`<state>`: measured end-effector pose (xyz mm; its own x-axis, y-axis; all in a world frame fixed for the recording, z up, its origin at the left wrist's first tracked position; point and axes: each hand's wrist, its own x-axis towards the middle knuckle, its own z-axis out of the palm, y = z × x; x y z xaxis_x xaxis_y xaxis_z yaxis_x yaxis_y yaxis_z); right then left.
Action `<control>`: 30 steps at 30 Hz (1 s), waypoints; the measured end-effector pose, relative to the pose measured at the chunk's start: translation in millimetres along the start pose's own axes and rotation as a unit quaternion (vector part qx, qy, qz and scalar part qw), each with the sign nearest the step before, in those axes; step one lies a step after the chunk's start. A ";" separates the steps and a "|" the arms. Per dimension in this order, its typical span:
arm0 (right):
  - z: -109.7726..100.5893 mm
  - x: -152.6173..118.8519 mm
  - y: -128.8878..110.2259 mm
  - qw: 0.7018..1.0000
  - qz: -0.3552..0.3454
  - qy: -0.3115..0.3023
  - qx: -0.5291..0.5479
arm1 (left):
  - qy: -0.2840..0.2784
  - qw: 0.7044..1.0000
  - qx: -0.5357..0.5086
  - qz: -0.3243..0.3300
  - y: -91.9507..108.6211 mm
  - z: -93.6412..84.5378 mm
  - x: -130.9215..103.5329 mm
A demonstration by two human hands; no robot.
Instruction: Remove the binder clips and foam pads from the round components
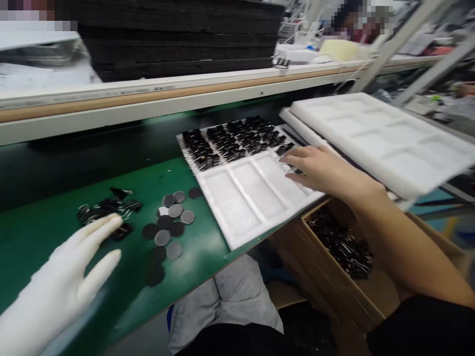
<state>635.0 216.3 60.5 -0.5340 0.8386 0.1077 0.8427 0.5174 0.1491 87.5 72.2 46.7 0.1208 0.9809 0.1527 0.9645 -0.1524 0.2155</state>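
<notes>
My left hand (74, 267), in a white glove, hovers at the left with thumb and fingers apart. Just beyond its fingertips lies a loose heap of small black parts with silvery wire-like ends (107, 207). Several black and grey discs (169, 211) are scattered to its right on the green bench top. My bare right hand (311, 165) reaches over the right side of a white foam tray (233, 242), fingers and thumb apart, nothing visible between them. Similar black parts (230, 138) fill the tray's far compartments; the near ones show bare white bottoms. The right fingertips are close to parts at the tray's right edge.
Stacked white foam trays (371, 133) stand at the right. An open cardboard box (297, 257) below the bench edge contains many black parts with silvery wires. A shelf rail (178, 101) crosses behind, carrying black foam slabs (178, 37). My lap is below the edge.
</notes>
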 end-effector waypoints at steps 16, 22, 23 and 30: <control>89.8 147.5 -219.1 0.953 -0.279 0.075 0.087 | 0.122 0.952 0.166 -0.226 -90.8 7.2 -102.9; 91.4 146.2 -202.1 0.939 -0.267 0.075 0.202 | -0.060 0.959 0.099 -0.259 -81.6 2.0 -69.2; 86.2 144.4 -202.1 0.937 -0.255 0.085 0.224 | -0.078 0.962 0.087 -0.246 -84.3 -1.0 -63.2; 57.5 139.9 -211.8 0.895 -0.154 0.049 0.417 | -0.180 0.959 0.093 -0.200 -87.5 -22.1 -32.8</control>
<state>385.8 233.8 -12.6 -0.7189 0.6362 0.2801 0.3913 0.7034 -0.5934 -6.1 50.6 44.2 -0.2264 0.9397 -0.2564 0.9717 0.2360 0.0069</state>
